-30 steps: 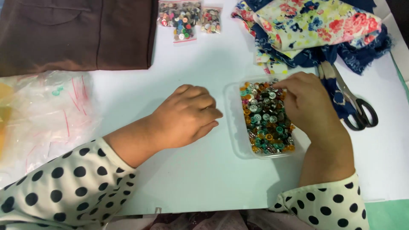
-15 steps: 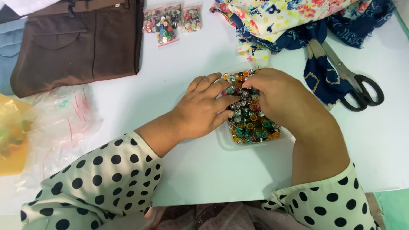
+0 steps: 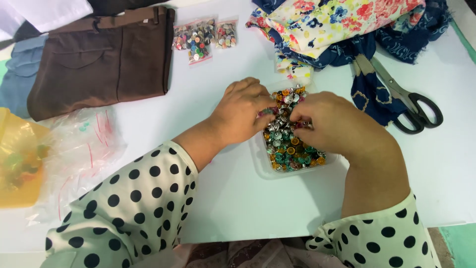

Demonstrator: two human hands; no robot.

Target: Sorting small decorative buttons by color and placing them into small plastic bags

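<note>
A clear plastic tray (image 3: 263, 166) full of small colourful metal buttons (image 3: 290, 149) lies on the white table (image 3: 238, 198). My left hand (image 3: 243, 111) rests on the tray's left edge, its fingertips pinched on a small pink button at the pile. My right hand (image 3: 337, 124) lies over the right side of the tray, fingers curled into the buttons and pinching one. Both hands meet over the middle of the pile. Polka-dot sleeves cover both forearms.
Folded brown trousers (image 3: 99, 54) lie at the far left, small bags of buttons (image 3: 198, 37) behind the tray. Floral fabrics (image 3: 342, 22) and black-handled scissors (image 3: 406, 101) are at the right. Clear plastic bags (image 3: 74, 154) and a yellow container (image 3: 15, 164) sit at the left.
My left hand has moved right from the bare table onto the tray and into the buttons. The right hand has stayed in the pile. The view has shifted slightly.
</note>
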